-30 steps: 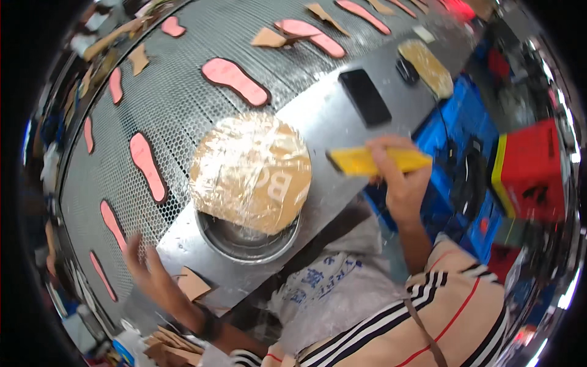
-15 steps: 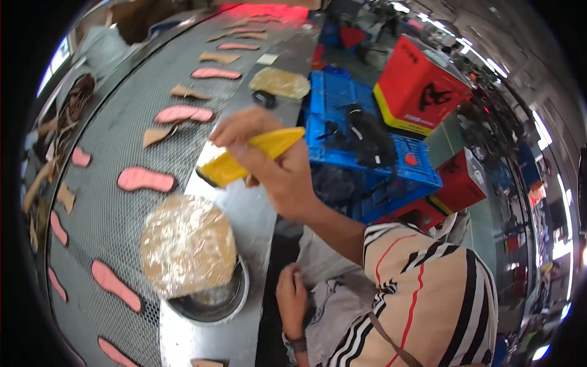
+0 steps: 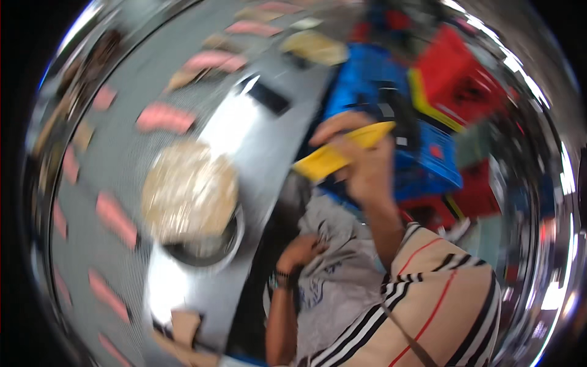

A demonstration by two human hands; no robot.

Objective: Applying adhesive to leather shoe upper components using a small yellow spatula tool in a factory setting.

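Observation:
My right hand (image 3: 367, 165) is raised past the right edge of the metal work surface (image 3: 278, 144), closed on a flat yellow tool (image 3: 342, 153) with tapered ends. Motion blur hides its exact kind. Against the grey cloth over my front rests my left hand (image 3: 301, 252); its fingers are blurred and partly hidden. A round metal bowl (image 3: 235, 244) stands on the metal surface. Over it lies a tan, round piece covered in shiny clear film (image 3: 191, 189), leaving the bowl's near part uncovered. A dark flat rectangular thing (image 3: 267, 96) lies farther along the metal.
On the left runs a grey mesh belt (image 3: 79, 244) with pink insole-shaped pieces (image 3: 165, 117) and tan pieces. Tan scraps (image 3: 185, 327) lie at the near end of the metal. A blue crate (image 3: 367, 76) and red-and-yellow boxes (image 3: 452, 73) stand at right.
My right hand has moved right with the yellow tool, from over the metal surface to beyond its edge. The whole view has shifted; tan scraps now show at the near end.

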